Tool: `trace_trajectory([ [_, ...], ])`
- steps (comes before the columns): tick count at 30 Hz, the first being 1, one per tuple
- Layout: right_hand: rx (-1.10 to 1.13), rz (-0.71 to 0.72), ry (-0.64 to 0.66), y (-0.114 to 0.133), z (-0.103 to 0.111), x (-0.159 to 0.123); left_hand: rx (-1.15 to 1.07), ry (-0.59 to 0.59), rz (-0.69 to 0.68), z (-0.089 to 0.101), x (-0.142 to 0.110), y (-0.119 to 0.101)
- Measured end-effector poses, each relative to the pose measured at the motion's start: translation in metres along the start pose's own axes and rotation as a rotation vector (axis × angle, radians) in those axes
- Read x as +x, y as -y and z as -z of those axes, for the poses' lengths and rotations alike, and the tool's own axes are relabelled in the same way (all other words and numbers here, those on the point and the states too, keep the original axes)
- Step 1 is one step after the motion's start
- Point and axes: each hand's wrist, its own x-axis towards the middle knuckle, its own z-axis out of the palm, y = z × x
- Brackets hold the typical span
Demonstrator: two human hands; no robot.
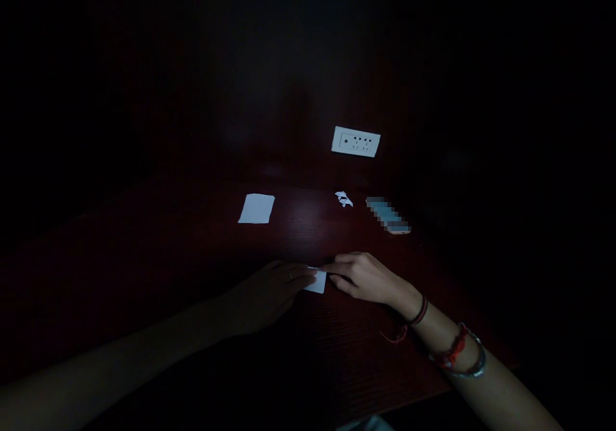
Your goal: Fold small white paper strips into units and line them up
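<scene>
A small white piece of paper [316, 283] lies on the dark red table in front of me. My left hand [274, 294], wearing a ring, reaches in from the left; its fingers lie over the paper's left part and hold it down, hiding that side. From the right comes my right hand [362, 278], its index finger stretched to the paper's upper right edge. Its thumb is apart from that finger and off the paper, and the other fingers are curled. Whether the paper is folded is hard to make out.
A stack of white paper sheets [256, 209] lies farther back on the table [308, 242]. To its right are a crumpled or folded white paper piece [343, 199] and a phone [389, 216] with a blurred screen. A socket panel [356, 142] sits on the back wall. The surroundings are very dark.
</scene>
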Motion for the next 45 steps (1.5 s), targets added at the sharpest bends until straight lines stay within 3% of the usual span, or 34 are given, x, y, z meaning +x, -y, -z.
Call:
trace_trajectory([
  [27, 0.486, -0.194, -0.183, -0.003, -0.019, 0.013, 0.0, -0.009, -0.002, -0.003, 0.001, 0.002],
  [35, 0.42, -0.145, -0.171, -0.002, -0.017, 0.013, -0.051, -0.026, 0.014, 0.005, 0.002, -0.005],
  [45, 0.293, 0.058, -0.104, -0.007, -0.013, 0.007, -0.033, 0.018, 0.002, 0.002, 0.001, -0.002],
])
